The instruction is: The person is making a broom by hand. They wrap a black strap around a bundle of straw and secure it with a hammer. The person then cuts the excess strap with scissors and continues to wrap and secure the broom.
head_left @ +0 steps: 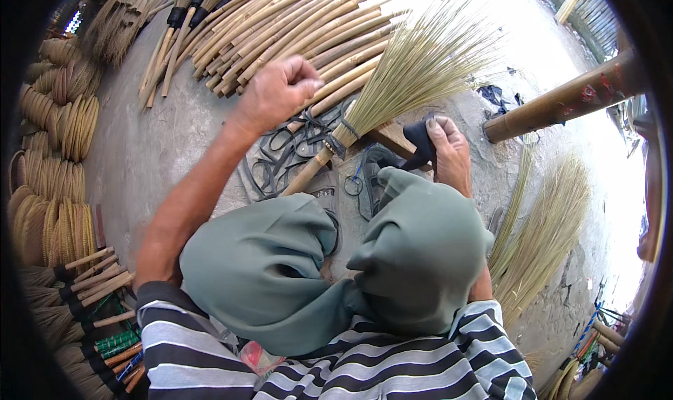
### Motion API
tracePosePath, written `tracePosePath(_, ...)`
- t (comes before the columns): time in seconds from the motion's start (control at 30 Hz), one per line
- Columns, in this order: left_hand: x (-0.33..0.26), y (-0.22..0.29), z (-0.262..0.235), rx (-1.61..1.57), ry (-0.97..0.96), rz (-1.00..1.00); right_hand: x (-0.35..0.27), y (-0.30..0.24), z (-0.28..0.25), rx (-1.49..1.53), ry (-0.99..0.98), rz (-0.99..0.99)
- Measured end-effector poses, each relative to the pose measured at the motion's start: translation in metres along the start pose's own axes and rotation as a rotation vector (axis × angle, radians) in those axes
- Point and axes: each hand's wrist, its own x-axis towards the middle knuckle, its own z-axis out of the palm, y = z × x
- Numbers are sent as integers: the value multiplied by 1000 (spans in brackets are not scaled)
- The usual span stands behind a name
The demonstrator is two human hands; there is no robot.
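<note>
- Between the knees, a broom (392, 85) points its bristles toward one o'clock.
- Left hand (280, 92), a closed fist, hovers at its nine o'clock.
- Right hand (449, 151) pinches a black strap (419, 137) at five o'clock.

The single view is a fisheye camera on the person's head, looking steeply down past the knees (329, 260) at the concrete floor (147, 155). It sits close: the striped shirt (336, 372) fills the lower edge, forearms rise from it, and straight poles (294, 29) bend near the dark round rim.
</note>
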Motion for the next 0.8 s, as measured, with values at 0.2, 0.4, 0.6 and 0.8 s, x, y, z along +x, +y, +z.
tracePosePath(0.2,-29,-118,123,316,13,87,-3,62,-35,-419,2,100)
tracePosePath(0.4,-12,-165,198,53,14,-215,-2,95,-35,-243,71,256)
tracePosePath(0.6,-2,-137,213,136,-39,-325,3,113,-35,-173,73,337)
tracePosePath(0.8,-2,-115,243,50,52,-177,-1,122,-36,-129,58,367)
